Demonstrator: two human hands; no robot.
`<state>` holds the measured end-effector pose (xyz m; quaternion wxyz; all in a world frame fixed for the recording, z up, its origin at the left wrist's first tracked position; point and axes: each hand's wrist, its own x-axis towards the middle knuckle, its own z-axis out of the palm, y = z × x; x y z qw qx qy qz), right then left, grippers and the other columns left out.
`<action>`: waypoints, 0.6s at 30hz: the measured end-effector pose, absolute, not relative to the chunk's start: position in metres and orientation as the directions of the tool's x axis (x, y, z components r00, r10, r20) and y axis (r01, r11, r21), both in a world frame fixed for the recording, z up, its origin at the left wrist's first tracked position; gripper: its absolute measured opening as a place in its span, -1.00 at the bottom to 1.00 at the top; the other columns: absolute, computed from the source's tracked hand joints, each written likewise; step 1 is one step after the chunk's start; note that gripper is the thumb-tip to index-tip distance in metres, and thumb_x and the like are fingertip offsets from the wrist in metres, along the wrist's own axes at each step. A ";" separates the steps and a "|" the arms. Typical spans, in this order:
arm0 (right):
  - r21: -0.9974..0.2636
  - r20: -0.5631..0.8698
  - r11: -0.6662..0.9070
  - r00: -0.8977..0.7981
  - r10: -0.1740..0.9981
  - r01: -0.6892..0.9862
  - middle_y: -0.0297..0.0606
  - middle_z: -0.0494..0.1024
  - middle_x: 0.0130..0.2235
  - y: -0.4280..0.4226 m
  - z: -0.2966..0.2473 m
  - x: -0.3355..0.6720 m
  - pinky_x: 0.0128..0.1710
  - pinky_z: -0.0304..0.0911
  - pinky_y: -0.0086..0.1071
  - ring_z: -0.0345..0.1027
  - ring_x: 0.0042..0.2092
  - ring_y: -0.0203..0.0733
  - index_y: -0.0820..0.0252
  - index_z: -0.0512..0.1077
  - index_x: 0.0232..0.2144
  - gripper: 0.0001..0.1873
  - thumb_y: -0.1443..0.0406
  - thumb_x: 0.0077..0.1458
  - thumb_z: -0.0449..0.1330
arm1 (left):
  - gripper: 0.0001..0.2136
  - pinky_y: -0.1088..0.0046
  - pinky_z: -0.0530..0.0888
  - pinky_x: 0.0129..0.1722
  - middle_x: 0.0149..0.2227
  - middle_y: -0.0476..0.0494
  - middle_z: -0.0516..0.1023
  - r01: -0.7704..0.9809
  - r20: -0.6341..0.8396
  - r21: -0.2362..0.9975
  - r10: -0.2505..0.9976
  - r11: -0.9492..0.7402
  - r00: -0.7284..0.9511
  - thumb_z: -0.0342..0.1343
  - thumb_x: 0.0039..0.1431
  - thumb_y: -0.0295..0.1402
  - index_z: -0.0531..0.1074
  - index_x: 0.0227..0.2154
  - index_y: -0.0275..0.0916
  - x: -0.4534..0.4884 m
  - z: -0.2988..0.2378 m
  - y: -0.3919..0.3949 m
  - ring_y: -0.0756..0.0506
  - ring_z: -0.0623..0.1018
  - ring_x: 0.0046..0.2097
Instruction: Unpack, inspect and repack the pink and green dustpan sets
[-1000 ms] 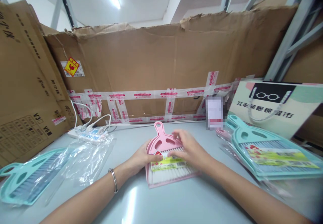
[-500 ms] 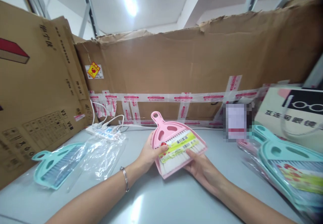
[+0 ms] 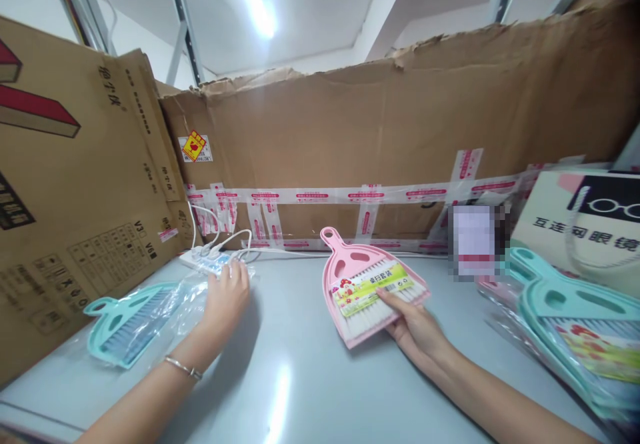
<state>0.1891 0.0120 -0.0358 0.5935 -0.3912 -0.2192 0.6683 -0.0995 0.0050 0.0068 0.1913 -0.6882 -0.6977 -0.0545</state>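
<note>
My right hand (image 3: 417, 327) grips the lower right edge of a pink dustpan (image 3: 363, 254), thumb on top and fingers beneath. A small brush with white bristles (image 3: 367, 321) lies in the pan, wrapped in a yellow-green printed label (image 3: 373, 287). The dustpan is held tilted above the table, handle pointing away from me. On the left, my left hand (image 3: 227, 297) reaches down onto a crumpled clear plastic bag (image 3: 193, 301), its fingers bent and closed on it; the fingertips are partly hidden. Beside the bag lies a teal dustpan with brush (image 3: 133, 327) in clear wrapping.
At the right lie stacked teal dustpans (image 3: 575, 304) with a pink one (image 3: 497, 287) underneath. A white power strip (image 3: 205, 261) with cables sits behind my left hand. Cardboard walls (image 3: 310, 137) close off the back and left; a printed box (image 3: 560, 214) stands at right.
My left hand has let go of the pink dustpan and moved left to the plastic bag. The pink dustpan, now in my right hand alone, has shifted slightly right.
</note>
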 end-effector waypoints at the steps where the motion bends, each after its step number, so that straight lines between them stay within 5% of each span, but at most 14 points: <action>1: -0.756 -0.265 -0.199 0.013 0.964 -0.624 -0.32 0.59 -0.33 0.012 -0.035 0.189 -0.26 0.44 -0.32 0.47 -0.22 -0.11 0.16 0.34 -0.24 -0.59 0.43 -0.21 0.32 | -0.65 0.05 0.29 -0.16 -0.10 -0.58 0.42 0.961 0.309 -0.265 0.951 0.083 0.003 -0.17 0.06 -0.61 0.41 -0.14 -0.48 -0.103 0.007 0.001 -0.41 0.37 -0.03; 5: -0.755 -0.275 -0.211 0.007 0.961 -0.621 -0.30 0.59 -0.34 0.008 -0.033 0.191 -0.29 0.46 -0.34 0.48 -0.24 -0.11 0.18 0.36 -0.27 -0.64 0.45 -0.19 0.30 | -0.66 0.18 0.31 -0.24 -0.29 -0.44 0.52 0.920 0.143 -0.392 0.987 -0.013 0.075 -0.20 0.01 -0.70 0.49 -0.34 -0.40 -0.106 0.000 -0.009 -0.29 0.47 -0.17; 13: -0.768 -0.249 -0.168 0.048 0.967 -0.618 -0.28 0.60 -0.38 0.009 -0.028 0.194 -0.39 0.46 -0.39 0.49 -0.34 -0.15 0.23 0.38 -0.31 -0.68 0.51 -0.19 0.27 | -0.69 0.20 0.30 -0.30 -0.30 -0.43 0.50 0.893 0.219 -0.449 0.974 0.043 0.063 -0.18 0.02 -0.69 0.45 -0.31 -0.45 -0.115 -0.003 -0.005 -0.29 0.46 -0.20; 18: -0.777 -0.273 -0.212 0.013 0.962 -0.593 -0.26 0.60 -0.37 0.006 -0.029 0.201 -0.38 0.47 -0.36 0.50 -0.33 -0.12 0.24 0.40 -0.31 -0.69 0.50 -0.20 0.29 | -0.75 0.26 0.26 -0.23 -0.34 -0.23 0.52 0.832 0.301 -0.469 0.831 -0.298 0.467 -0.15 0.11 -0.62 0.44 -0.36 -0.30 -0.108 -0.006 -0.024 -0.15 0.46 -0.26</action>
